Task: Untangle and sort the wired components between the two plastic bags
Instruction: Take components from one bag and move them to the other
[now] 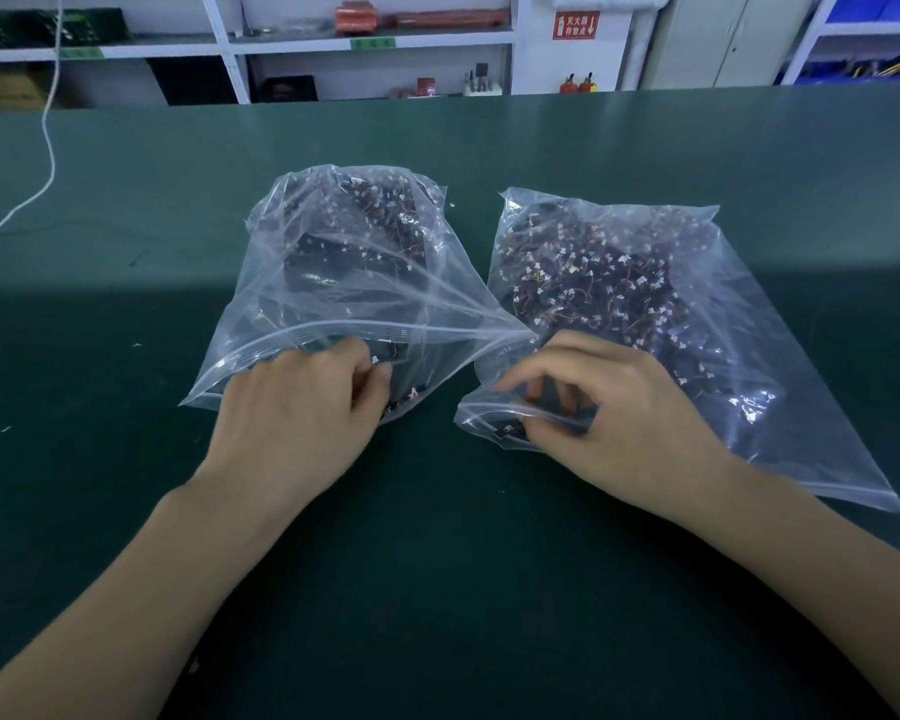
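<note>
Both hands at the bag mouths, left hand (302, 407) pinching components (583, 283), right hand (614, 407) gripping the right bag (749, 356)

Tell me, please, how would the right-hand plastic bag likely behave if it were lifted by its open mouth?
The right bag is thin, creased film, so it would probably sag. Its tangled components would likely slide into one lump. The mouth under the right hand gapes, so pieces might spill.

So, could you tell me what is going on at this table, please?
A person is sorting small wired components held in two clear plastic bags on a green table. The left hand reaches into the mouth of the left bag and pinches a component there. The right hand has its fingers curled at the mouth of the right bag, which lies flatter; whether it grips a component is unclear.
</note>
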